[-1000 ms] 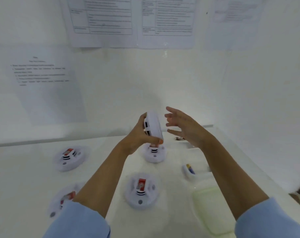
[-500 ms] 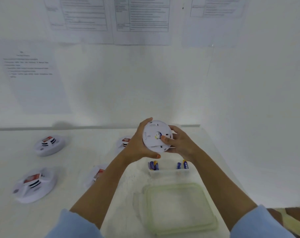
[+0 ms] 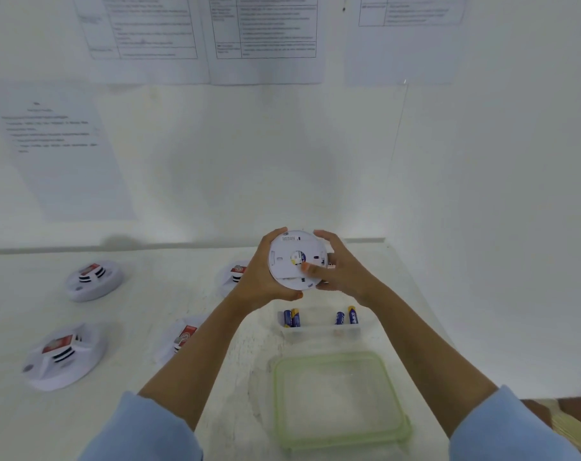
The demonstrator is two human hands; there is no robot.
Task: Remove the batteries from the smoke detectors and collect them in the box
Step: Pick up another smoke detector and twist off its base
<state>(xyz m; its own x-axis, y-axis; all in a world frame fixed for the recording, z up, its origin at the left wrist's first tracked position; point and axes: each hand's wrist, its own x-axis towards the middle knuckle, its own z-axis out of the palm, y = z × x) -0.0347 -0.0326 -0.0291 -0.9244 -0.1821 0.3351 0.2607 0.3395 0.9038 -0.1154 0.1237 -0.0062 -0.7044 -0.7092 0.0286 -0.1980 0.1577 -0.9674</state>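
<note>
L hand (image 3: 259,281) grips the raised smoke detector (image 3: 290,257) at its L edge, thumb under, flat back facing cam; R hand (image 3: 347,277) grasps the R edge, thumb tip on the back plate near ctr. Well L of the L hand, far detector (image 3: 93,281) and near detector (image 3: 61,356) sit on the table (image 3: 143,311), w/ two more, detector by wrist (image 3: 233,276) and detector by forearm (image 3: 182,337), partly hidden behind the L arm. Just below both hands: clear box (image 3: 319,332) w/ L battery pair (image 3: 291,318) and R battery pair (image 3: 346,317), then green-rimmed lid (image 3: 340,357) flat between the forearms.
</note>
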